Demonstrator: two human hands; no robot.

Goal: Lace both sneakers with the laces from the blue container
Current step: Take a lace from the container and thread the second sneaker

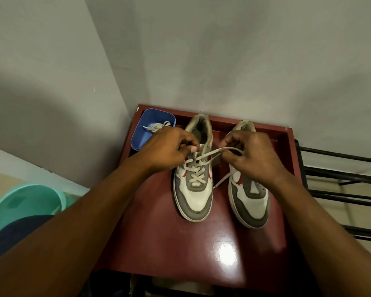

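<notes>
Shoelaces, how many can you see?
2. One lace is threaded through the left sneaker, held by the left hand and right hand; another lace lies in the blue container, partly hidden.

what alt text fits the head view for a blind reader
The left hand and right hand pinch a pale lace, threading the left sneaker on a red table. The right sneaker looks unlaced; a second lace lies in the blue container.

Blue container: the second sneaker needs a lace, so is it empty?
Not empty. A bundled pale lace lies inside the blue container, one tip pointing left.
</notes>
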